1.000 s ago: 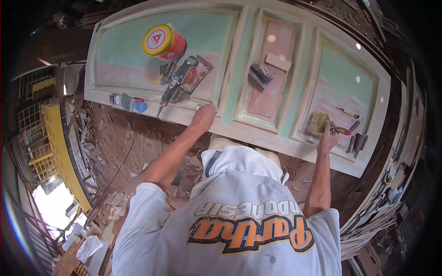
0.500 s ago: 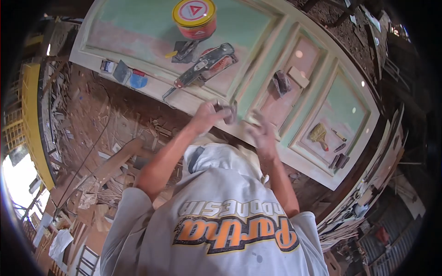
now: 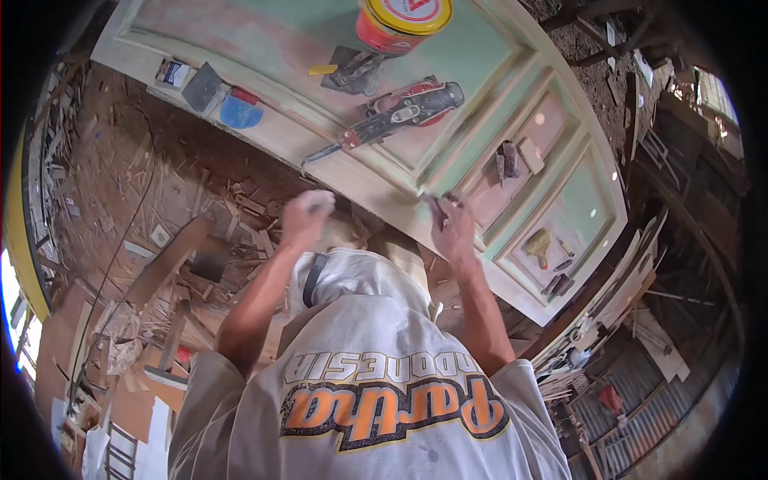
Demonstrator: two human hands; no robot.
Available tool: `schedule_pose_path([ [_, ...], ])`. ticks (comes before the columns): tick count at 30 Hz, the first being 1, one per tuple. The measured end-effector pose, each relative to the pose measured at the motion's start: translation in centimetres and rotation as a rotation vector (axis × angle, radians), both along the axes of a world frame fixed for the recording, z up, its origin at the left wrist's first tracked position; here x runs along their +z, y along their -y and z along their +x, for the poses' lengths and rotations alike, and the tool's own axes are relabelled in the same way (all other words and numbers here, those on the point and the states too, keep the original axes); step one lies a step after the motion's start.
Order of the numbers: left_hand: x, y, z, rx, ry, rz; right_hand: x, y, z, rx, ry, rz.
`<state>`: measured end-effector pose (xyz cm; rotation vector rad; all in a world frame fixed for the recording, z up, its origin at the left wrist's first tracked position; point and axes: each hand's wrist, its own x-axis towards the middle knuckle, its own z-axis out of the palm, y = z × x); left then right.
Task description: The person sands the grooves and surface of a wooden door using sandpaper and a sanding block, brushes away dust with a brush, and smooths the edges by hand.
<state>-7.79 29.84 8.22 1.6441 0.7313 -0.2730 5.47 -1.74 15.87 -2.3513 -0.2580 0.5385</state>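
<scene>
My right hand pinches a small dark folded piece that looks like sandpaper at the near edge of a green and pink panelled wooden door. My left hand hovers off the door's edge, slightly blurred, its fingers curled together with nothing visible in them. On the door near it lies a black and red power tool with a narrow front arm. Farther right, a dark block rests beside a pale wooden block in the narrow panel.
A yellow-lidded tub and dark scraps sit on the large panel. Flat scrapers, one blue, lie along the left edge. A brush lies on the right panel. Wood offcuts litter the floor.
The dark folded piece has passed from my left hand to my right. My left hand has drawn back leftward from the door. The view has shifted.
</scene>
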Motion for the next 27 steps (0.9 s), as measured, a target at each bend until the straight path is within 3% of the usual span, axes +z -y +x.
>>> schedule_pose_path([
  [1, -0.9, -1.8, -0.8, 0.105, 0.054, 0.091, 0.4, -0.5, 1.8, 0.154, 0.254, -0.149],
  [3, -2.3, -5.0, -1.4, 0.504, 0.059, 0.180, -1.1, -0.8, 4.0, 0.273, 0.267, -0.234],
  [5, -3.3, -8.1, 0.2, 0.667, 0.147, 0.342, -2.7, -1.2, 5.9, 0.389, 0.279, -0.320],
  [7, -4.5, -10.2, 3.6, 0.904, 0.209, 0.368, -4.0, -1.6, 7.4, 0.800, 0.389, -0.527],
  [9, -5.4, -11.3, 8.2, 1.078, 0.062, 0.382, -4.8, -1.4, 8.0, 0.921, 0.328, -0.580],
  [11, -3.4, -10.6, 13.3, 1.293, -0.029, 0.165, -4.8, -2.1, 8.8, 1.067, 0.274, -0.634],
  [13, -3.0, -11.1, 15.9, 1.121, -0.431, 0.198, -3.8, -3.3, 8.8, 1.107, 0.270, -0.749],
  [14, -4.0, -10.2, 16.7, 1.152, -0.457, 0.174, -3.0, -4.4, 8.8, 1.148, 0.212, -0.827],
  [15, -4.9, -9.6, 17.5, 1.166, -0.493, 0.323, -3.7, -4.0, 8.9, 1.190, 0.214, -0.838],
  [16, -5.5, -9.2, 17.9, 1.163, -0.527, 0.477, -5.0, -3.3, 8.7, 1.146, 0.259, -0.659],
  [17, -6.1, -8.9, 17.8, 1.174, -0.549, 0.463, -5.9, -2.2, 8.5, 1.087, 0.292, -0.481],
  [18, -6.3, -8.9, 17.7, 1.140, -0.537, 0.496, -4.8, -2.8, 9.2, 1.121, 0.136, -0.378],
  [21, -6.7, -8.9, 17.8, 1.117, -0.517, 0.542, -4.9, -1.8, 10.0, 1.061, -0.016, -0.209],
  [25, -6.1, -9.0, 18.0, 1.128, -0.493, 0.535, -6.0, -1.4, 11.5, 1.146, -0.036, -0.167],
  [27, -6.5, -9.0, 17.7, 1.109, -0.449, 0.544, -6.7, -1.5, 11.9, 1.199, 0.204, -0.362],
])
